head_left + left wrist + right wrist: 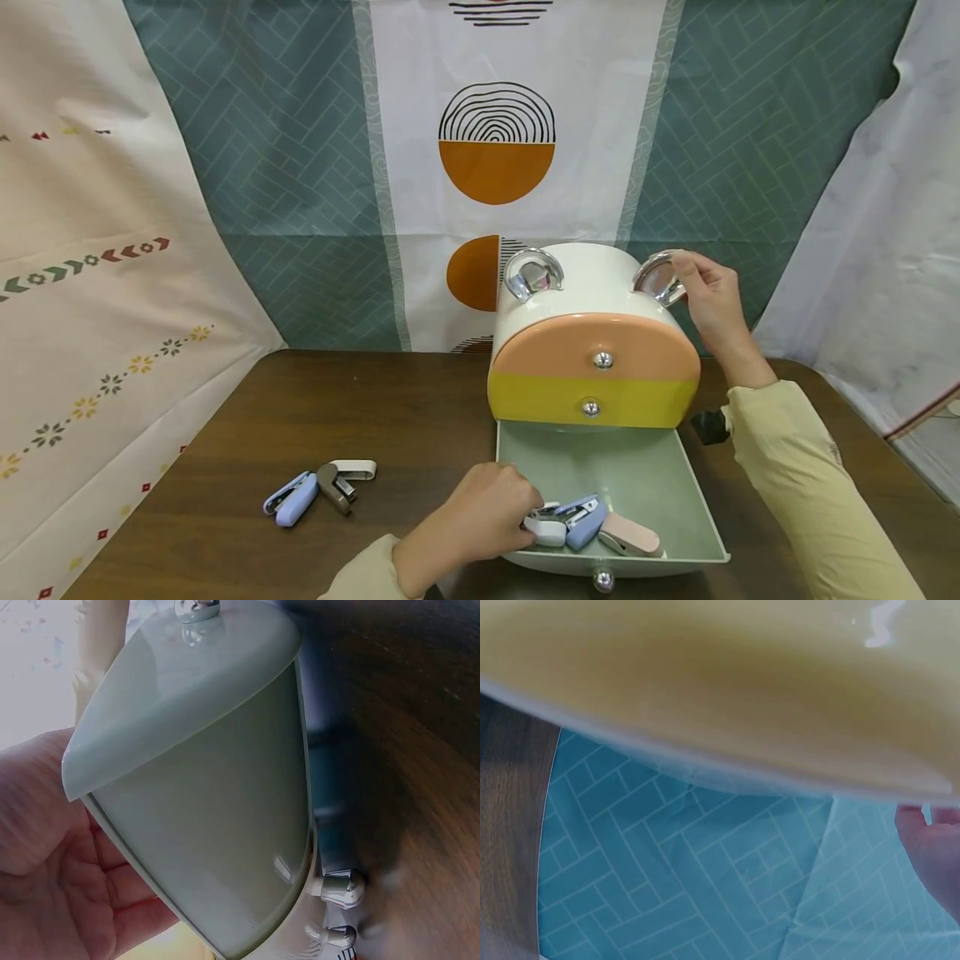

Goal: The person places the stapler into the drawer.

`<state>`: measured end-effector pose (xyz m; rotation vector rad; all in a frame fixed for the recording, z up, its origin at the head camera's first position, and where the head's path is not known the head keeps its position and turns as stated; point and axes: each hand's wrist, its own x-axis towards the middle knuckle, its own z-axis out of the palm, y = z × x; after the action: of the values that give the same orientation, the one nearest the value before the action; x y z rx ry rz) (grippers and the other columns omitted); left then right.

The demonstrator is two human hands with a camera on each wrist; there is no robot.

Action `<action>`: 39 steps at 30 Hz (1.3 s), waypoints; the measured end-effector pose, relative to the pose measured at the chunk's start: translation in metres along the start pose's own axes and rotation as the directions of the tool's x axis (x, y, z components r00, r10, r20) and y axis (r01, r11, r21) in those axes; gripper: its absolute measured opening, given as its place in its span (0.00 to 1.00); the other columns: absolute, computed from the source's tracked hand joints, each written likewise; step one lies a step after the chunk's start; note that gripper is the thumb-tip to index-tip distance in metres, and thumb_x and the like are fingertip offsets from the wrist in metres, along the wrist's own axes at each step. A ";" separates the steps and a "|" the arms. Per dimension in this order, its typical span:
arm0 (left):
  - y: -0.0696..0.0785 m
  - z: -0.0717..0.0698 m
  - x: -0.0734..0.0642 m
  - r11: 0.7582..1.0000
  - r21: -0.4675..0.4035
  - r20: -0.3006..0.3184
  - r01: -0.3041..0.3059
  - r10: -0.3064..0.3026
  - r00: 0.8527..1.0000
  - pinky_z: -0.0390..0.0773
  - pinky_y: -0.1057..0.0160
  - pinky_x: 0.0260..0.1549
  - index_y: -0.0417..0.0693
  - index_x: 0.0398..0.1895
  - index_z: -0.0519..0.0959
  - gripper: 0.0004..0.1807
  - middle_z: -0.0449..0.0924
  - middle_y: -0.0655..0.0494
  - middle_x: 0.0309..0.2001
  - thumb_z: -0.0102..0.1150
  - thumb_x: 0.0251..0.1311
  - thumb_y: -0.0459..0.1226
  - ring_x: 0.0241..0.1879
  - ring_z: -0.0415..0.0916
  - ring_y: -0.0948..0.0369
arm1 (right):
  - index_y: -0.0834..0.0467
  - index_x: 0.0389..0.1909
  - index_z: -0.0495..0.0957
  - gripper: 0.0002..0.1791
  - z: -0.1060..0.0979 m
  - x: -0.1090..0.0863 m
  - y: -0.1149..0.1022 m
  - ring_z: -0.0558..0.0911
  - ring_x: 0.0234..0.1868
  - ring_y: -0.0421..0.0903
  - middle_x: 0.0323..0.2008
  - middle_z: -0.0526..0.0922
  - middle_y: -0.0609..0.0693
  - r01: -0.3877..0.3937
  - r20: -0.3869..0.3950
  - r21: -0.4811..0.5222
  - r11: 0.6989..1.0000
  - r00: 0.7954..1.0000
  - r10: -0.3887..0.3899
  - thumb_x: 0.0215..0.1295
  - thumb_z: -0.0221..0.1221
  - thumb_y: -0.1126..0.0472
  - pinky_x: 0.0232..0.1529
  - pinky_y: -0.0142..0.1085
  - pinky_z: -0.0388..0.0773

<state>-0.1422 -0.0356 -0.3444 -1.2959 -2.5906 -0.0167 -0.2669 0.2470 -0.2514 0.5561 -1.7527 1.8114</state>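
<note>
My left hand [487,510] reaches over the left wall of the pulled-out green drawer [592,458], its fingers curled at a white mini stapler [546,531]. Beside that stapler lie a blue mini stapler [585,522] and a pale pink one [630,535], near the drawer's front. My right hand [708,292] pinches the chrome ring-shaped ear [662,279] on the right top of the small rounded cabinet [577,275]. In the left wrist view the palm [52,855] shows beside the drawer's outer wall, and the staplers are hidden.
On the table left of the cabinet lie a blue mini stapler [294,500], a dark brown one [333,487] and a white piece [356,469]. Orange and yellow drawer fronts [592,342] above are closed. A patterned cloth [300,167] hangs behind the table.
</note>
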 end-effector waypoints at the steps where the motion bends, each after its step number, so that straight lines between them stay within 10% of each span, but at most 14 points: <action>1: 0.000 0.000 0.000 1.000 -0.001 -0.001 -0.002 0.002 1.000 0.54 0.69 0.11 0.58 0.06 0.63 0.20 0.51 0.69 0.09 0.68 0.33 0.43 0.14 0.54 0.70 | 0.50 0.30 0.83 0.12 0.000 0.000 0.000 0.72 0.26 0.35 0.25 0.81 0.40 0.000 -0.001 -0.002 1.000 1.000 0.000 0.65 0.51 0.62 0.24 0.23 0.66; 15: -0.010 -0.005 -0.005 0.996 -0.091 0.015 0.010 -0.008 1.000 0.67 0.72 0.18 0.58 0.23 0.82 0.06 0.77 0.72 0.21 0.67 0.42 0.46 0.22 0.71 0.72 | 0.48 0.28 0.83 0.12 -0.002 0.000 0.001 0.71 0.25 0.34 0.23 0.80 0.39 -0.002 -0.019 -0.030 1.000 1.000 0.002 0.65 0.52 0.62 0.24 0.23 0.65; 21: -0.022 -0.008 -0.019 0.972 -0.233 -0.109 0.023 -0.050 0.993 0.75 0.69 0.34 0.51 0.36 0.84 0.14 0.83 0.65 0.35 0.68 0.43 0.44 0.36 0.78 0.69 | 0.48 0.28 0.83 0.13 -0.003 0.000 0.001 0.72 0.26 0.35 0.24 0.80 0.39 0.009 -0.015 -0.044 0.999 1.000 -0.010 0.65 0.51 0.62 0.24 0.24 0.66; 30: -0.040 -0.003 -0.043 0.962 -0.271 -0.270 0.043 -0.119 0.955 0.75 0.67 0.34 0.47 0.35 0.83 0.15 0.83 0.61 0.33 0.69 0.42 0.40 0.35 0.79 0.66 | 0.48 0.28 0.83 0.12 -0.002 0.000 -0.001 0.71 0.24 0.35 0.22 0.79 0.39 0.005 -0.023 -0.040 0.999 1.000 -0.006 0.65 0.52 0.61 0.24 0.24 0.64; 39: -0.066 -0.003 -0.091 0.909 -0.321 -0.290 0.267 -0.363 0.885 0.77 0.63 0.33 0.49 0.37 0.83 0.16 0.83 0.61 0.35 0.71 0.40 0.39 0.37 0.79 0.64 | 0.51 0.26 0.83 0.13 -0.001 0.000 0.000 0.72 0.25 0.36 0.22 0.79 0.40 0.006 0.009 -0.025 1.000 1.000 -0.006 0.66 0.50 0.61 0.24 0.24 0.67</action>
<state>-0.1409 -0.1474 -0.3551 -0.8254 -2.5126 -0.6248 -0.2666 0.2476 -0.2511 0.5597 -1.7755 1.7829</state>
